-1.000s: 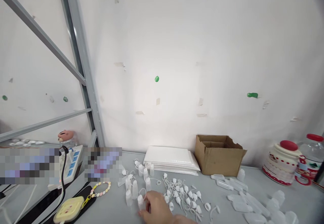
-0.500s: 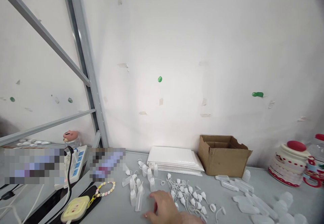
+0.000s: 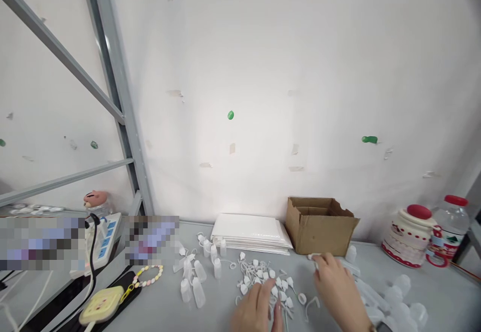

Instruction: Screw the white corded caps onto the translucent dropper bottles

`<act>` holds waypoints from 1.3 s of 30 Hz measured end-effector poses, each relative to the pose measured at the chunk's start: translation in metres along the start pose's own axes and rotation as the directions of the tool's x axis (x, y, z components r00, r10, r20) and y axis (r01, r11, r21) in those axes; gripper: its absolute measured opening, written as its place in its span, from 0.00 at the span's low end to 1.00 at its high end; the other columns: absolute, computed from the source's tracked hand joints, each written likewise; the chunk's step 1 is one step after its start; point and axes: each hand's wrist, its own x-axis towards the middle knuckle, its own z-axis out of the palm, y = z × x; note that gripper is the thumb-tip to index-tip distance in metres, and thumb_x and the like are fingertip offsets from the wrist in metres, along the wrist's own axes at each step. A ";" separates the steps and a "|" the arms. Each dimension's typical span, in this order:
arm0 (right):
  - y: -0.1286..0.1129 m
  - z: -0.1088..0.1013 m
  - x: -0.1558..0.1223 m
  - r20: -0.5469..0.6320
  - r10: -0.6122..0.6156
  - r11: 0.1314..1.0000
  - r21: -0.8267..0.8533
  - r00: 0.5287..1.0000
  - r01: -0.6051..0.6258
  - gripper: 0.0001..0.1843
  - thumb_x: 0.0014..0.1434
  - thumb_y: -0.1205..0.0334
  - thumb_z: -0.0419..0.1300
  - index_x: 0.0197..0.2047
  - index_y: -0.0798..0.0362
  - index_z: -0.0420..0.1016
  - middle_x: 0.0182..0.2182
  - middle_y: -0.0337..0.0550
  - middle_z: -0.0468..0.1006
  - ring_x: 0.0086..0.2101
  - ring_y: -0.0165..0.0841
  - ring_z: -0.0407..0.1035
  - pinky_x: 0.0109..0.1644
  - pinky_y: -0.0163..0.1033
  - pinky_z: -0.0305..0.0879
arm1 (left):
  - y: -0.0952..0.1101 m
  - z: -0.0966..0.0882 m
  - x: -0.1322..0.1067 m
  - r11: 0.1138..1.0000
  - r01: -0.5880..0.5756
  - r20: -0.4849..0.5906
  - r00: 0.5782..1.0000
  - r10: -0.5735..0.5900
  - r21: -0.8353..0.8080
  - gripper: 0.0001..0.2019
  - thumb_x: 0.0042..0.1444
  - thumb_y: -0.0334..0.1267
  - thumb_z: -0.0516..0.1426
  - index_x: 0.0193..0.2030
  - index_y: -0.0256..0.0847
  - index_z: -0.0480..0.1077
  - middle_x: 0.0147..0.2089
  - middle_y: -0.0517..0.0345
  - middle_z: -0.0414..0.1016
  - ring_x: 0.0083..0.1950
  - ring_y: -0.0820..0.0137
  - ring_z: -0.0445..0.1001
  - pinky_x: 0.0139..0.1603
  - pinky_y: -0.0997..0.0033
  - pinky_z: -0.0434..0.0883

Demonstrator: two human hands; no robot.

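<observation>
Reaching: right hand [image 3: 332, 279] curled at bottles [image 3: 351, 267] in front of cardboard box [image 3: 323, 234] | left hand [image 3: 254, 306], fingers parted, over caps [image 3: 272, 274] front-left of box | neither grip's hold showed | bottles looked light, soft; mid-body suited pinching

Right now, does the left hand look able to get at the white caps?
Most likely yes: the left hand is right at the near side of the white caps, and nothing seems to stand between them.
</observation>
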 end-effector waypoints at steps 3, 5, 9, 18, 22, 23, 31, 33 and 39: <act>0.022 0.005 0.001 0.002 0.044 0.996 -0.083 0.999 -0.044 0.16 0.54 0.77 0.47 0.36 0.59 0.75 0.34 0.54 0.76 0.37 0.45 0.70 0.35 0.45 0.62 | -0.006 0.009 -0.003 0.987 0.112 0.106 0.987 -0.125 0.117 0.13 0.50 0.32 0.51 0.43 0.42 0.67 0.28 0.54 0.75 0.25 0.69 0.72 0.24 0.75 0.66; 0.027 0.010 0.001 0.006 0.027 0.992 -0.125 1.000 -0.026 0.16 0.55 0.77 0.47 0.36 0.59 0.75 0.34 0.55 0.77 0.37 0.45 0.70 0.35 0.45 0.62 | -0.008 0.008 -0.002 0.973 0.182 0.178 0.962 -0.205 0.139 0.11 0.49 0.33 0.51 0.40 0.43 0.69 0.32 0.53 0.75 0.29 0.66 0.73 0.26 0.73 0.66; 0.024 0.016 0.000 0.049 -0.011 0.985 -0.170 0.999 0.019 0.17 0.53 0.80 0.47 0.34 0.59 0.75 0.33 0.54 0.78 0.35 0.44 0.71 0.35 0.44 0.63 | -0.011 -0.008 0.015 0.909 0.416 0.237 0.881 -0.410 0.030 0.11 0.54 0.37 0.47 0.40 0.43 0.68 0.36 0.52 0.73 0.33 0.65 0.72 0.32 0.69 0.66; 0.011 0.021 -0.001 0.048 -0.059 0.996 -0.068 0.997 0.063 0.17 0.51 0.82 0.47 0.34 0.62 0.75 0.32 0.56 0.78 0.36 0.46 0.70 0.37 0.47 0.63 | -0.033 -0.026 0.034 0.787 0.617 0.446 0.708 -0.548 -0.012 0.11 0.54 0.36 0.47 0.37 0.42 0.69 0.35 0.53 0.72 0.41 0.63 0.71 0.39 0.67 0.65; 0.008 0.020 -0.002 0.052 -0.070 0.997 -0.031 0.996 0.071 0.17 0.51 0.81 0.48 0.38 0.61 0.73 0.34 0.55 0.77 0.37 0.44 0.70 0.39 0.46 0.63 | -0.027 -0.024 0.032 0.842 0.540 0.560 0.695 -0.451 0.008 0.09 0.53 0.33 0.49 0.36 0.42 0.69 0.37 0.55 0.72 0.43 0.64 0.69 0.43 0.66 0.65; 0.008 0.019 -0.003 0.044 -0.074 0.997 -0.008 0.996 0.074 0.17 0.52 0.81 0.48 0.39 0.61 0.72 0.35 0.54 0.76 0.37 0.44 0.70 0.40 0.46 0.63 | -0.024 -0.024 0.032 0.870 0.494 0.583 0.708 -0.399 -0.004 0.10 0.53 0.31 0.50 0.38 0.42 0.69 0.39 0.54 0.71 0.44 0.64 0.69 0.44 0.66 0.65; -0.012 -0.001 -0.013 0.020 0.100 0.712 0.697 0.995 -0.085 0.11 0.57 0.59 0.49 0.42 0.54 0.65 0.30 0.45 0.73 0.31 0.37 0.69 0.38 0.42 0.65 | -0.004 -0.001 0.017 0.979 0.172 0.694 0.718 -0.051 -0.106 0.18 0.47 0.31 0.59 0.47 0.46 0.67 0.43 0.52 0.70 0.45 0.61 0.67 0.44 0.63 0.67; -0.021 -0.004 -0.015 0.101 0.146 0.556 0.814 0.984 -0.166 0.16 0.55 0.55 0.51 0.44 0.55 0.65 0.29 0.44 0.73 0.29 0.36 0.68 0.36 0.41 0.66 | -0.002 0.008 0.015 0.982 0.158 0.692 0.721 -0.043 -0.104 0.15 0.47 0.31 0.59 0.43 0.45 0.69 0.42 0.53 0.70 0.45 0.61 0.68 0.43 0.64 0.66; -0.039 -0.004 -0.019 0.266 0.056 0.099 0.958 0.962 -0.271 0.14 0.47 0.53 0.59 0.35 0.54 0.71 0.27 0.42 0.74 0.27 0.35 0.68 0.34 0.39 0.66 | -0.004 0.014 0.019 0.951 0.299 0.684 0.711 -0.164 -0.083 0.06 0.48 0.27 0.57 0.33 0.39 0.70 0.39 0.53 0.72 0.44 0.63 0.68 0.44 0.66 0.64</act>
